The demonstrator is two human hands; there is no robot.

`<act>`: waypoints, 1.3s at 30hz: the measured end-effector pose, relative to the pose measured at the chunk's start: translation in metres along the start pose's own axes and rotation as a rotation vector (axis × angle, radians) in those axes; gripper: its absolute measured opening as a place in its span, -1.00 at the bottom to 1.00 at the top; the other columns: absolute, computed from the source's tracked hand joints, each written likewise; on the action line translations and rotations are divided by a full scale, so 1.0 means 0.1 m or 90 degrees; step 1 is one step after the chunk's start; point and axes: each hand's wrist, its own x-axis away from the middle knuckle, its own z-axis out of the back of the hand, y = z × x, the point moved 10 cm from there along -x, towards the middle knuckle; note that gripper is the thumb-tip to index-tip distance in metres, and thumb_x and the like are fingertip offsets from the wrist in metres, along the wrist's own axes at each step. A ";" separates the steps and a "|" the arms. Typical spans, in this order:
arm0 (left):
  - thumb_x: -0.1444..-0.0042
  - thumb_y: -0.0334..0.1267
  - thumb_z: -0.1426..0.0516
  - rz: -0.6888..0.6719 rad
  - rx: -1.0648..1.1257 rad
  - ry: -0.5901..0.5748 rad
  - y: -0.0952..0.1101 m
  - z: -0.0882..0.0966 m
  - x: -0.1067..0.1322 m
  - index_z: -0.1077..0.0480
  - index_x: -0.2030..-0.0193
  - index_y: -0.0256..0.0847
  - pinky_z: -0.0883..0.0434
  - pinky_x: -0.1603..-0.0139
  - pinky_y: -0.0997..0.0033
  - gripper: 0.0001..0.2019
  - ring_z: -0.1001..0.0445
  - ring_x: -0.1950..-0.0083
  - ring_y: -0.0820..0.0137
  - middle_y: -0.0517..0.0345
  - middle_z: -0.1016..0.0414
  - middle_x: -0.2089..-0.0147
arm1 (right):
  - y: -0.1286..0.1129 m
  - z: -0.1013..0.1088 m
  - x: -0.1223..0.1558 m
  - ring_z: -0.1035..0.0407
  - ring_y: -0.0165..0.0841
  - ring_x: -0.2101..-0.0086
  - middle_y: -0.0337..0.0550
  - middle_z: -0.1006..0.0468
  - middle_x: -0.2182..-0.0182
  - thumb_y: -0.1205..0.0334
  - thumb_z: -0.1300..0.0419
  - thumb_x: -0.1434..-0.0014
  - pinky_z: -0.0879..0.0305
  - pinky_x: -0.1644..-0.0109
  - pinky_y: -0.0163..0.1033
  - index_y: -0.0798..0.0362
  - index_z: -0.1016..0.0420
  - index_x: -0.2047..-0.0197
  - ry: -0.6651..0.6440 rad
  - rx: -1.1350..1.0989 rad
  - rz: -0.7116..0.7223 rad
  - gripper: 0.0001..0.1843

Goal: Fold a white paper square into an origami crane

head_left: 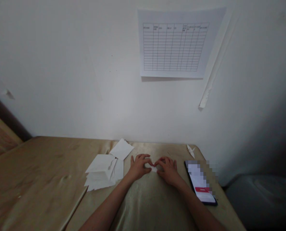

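Between my two hands lies a small piece of white paper point(154, 168) on the tan covered surface point(145, 199). My left hand point(139, 166) grips its left side, with the thumb and index finger pressed at the paper. From the right, my right hand point(167, 168) pinches it in the same way, and the index fingertips of both hands nearly meet above it. The fingers cover much of the paper, so its exact shape is hidden.
Left of my hands, several white sheets point(101, 168) lie in a loose pile, with more paper point(121, 149) behind them. A phone point(199, 183) with a lit screen is at the right. A folded white paper piece point(191, 150) sits near the back right corner. A printed table sheet point(174, 45) hangs on the wall.
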 end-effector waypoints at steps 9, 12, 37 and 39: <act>-0.11 -0.21 -0.24 -0.008 0.004 -0.031 -0.03 0.00 0.00 -0.52 0.03 0.25 0.33 -0.37 -0.50 -0.71 -0.08 -0.45 0.07 0.31 -0.31 -0.38 | 0.04 -0.03 0.00 0.01 -0.15 -0.33 -0.24 -0.28 -0.23 0.26 -0.17 -0.18 0.41 -0.40 0.26 -0.42 -0.45 -0.11 -0.051 0.018 0.017 -0.53; -0.10 -0.22 -0.24 -0.012 0.003 -0.033 -0.03 -0.01 0.00 -0.52 0.03 0.27 0.33 -0.36 -0.51 -0.69 -0.08 -0.46 0.07 0.32 -0.31 -0.38 | 0.05 -0.04 0.00 0.03 -0.16 -0.33 -0.23 -0.27 -0.24 0.27 -0.15 -0.19 0.42 -0.40 0.27 -0.42 -0.42 -0.15 -0.054 0.017 0.023 -0.49; -0.11 -0.20 -0.27 -0.022 0.005 0.026 -0.05 0.02 0.03 -0.50 -0.08 0.26 0.27 -0.40 -0.44 -0.61 -0.18 -0.40 0.08 0.19 -0.39 -0.32 | 0.02 0.03 -0.02 -0.11 -0.19 -0.27 -0.17 -0.38 -0.17 0.28 -0.18 -0.17 0.23 -0.41 0.07 -0.29 -0.53 -0.11 0.031 0.002 0.041 -0.55; -0.12 -0.20 -0.26 -0.034 -0.001 0.027 -0.03 0.01 0.04 -0.49 -0.08 0.29 0.27 -0.39 -0.46 -0.61 -0.17 -0.40 0.08 0.20 -0.37 -0.33 | -0.03 0.06 -0.01 -0.11 -0.18 -0.26 -0.14 -0.41 -0.15 0.20 -0.16 -0.25 0.21 -0.42 0.05 -0.24 -0.55 -0.09 0.062 0.004 0.059 -0.64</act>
